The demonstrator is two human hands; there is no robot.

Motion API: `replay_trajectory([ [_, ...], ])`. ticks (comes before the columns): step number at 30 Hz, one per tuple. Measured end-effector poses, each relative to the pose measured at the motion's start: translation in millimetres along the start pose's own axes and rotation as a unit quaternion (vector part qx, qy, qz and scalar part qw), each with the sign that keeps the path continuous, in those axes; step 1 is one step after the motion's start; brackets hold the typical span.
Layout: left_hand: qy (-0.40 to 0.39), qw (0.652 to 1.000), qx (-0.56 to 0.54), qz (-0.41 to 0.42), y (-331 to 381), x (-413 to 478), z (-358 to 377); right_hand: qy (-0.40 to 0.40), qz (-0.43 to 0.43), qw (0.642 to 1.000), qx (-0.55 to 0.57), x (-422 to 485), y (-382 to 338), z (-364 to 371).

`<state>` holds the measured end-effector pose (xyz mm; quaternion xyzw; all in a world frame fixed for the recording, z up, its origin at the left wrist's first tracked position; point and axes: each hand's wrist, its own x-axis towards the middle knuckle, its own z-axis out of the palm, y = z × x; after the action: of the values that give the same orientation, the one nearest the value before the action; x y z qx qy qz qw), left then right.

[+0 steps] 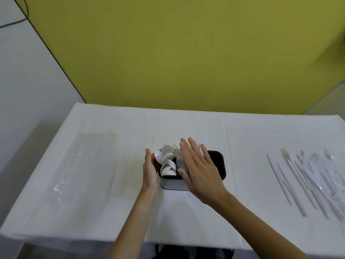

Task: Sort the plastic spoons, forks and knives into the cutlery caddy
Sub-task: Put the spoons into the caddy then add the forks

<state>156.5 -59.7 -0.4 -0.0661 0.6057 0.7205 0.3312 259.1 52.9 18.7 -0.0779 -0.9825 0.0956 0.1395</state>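
Observation:
A black-rimmed cutlery caddy [218, 161] stands mid-table on the white cloth. White plastic spoons [167, 161] fan out of its left compartment, and forks [177, 154] stand just right of them. My left hand [149, 172] rests flat against the caddy's left side, fingers straight. My right hand [197, 169] hovers flat over the caddy's middle, fingers spread, covering the forks and hiding what lies beneath it. Neither hand grips anything. A loose pile of white plastic knives and other cutlery [308, 178] lies at the far right of the table.
An empty clear plastic bag [80, 169] lies flat on the left of the table [186, 124]. A yellow-green wall stands behind the table. A dark object [194, 252] sits under the near edge.

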Motion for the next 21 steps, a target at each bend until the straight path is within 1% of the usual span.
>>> replay_trajectory([
  [2, -0.005, 1.000, 0.013, 0.007, 4.6, 0.7, -0.5, -0.030, -0.023, 0.999, -0.006, -0.6, 3.9, -5.9],
  [4, -0.011, 0.999, 0.044, 0.025, 15.9, 6.1, -3.2, -0.027, -0.049, 0.998, 0.002, -1.6, 8.1, -12.6],
  [5, -0.013, 0.997, 0.069, 0.041, 24.7, 8.9, -3.5, -0.019, -0.049, 0.999, 0.016, -2.4, 10.1, -16.4],
  [8, -0.017, 0.983, 0.154, 0.104, 55.6, 18.9, 7.1, 0.017, -0.008, 0.998, 0.061, -3.7, 20.4, -31.8],
  [13, -0.059, 0.954, 0.239, 0.173, 93.1, 14.7, 72.0, 0.068, 0.096, 0.989, 0.089, -22.9, 67.5, -49.9],
  [16, -0.138, 0.915, 0.328, 0.191, 90.3, 3.2, 121.5, 0.085, 0.170, 0.975, 0.113, -51.0, 105.4, -60.9],
  [19, -0.249, 0.861, 0.420, 0.141, 73.5, -8.7, 173.7, 0.087, 0.257, 0.950, 0.152, -92.8, 141.9, -72.0],
  [21, -0.295, 0.834, 0.454, 0.107, 55.4, -13.7, 203.9, 0.098, 0.315, 0.929, 0.168, -119.8, 162.3, -75.1],
])
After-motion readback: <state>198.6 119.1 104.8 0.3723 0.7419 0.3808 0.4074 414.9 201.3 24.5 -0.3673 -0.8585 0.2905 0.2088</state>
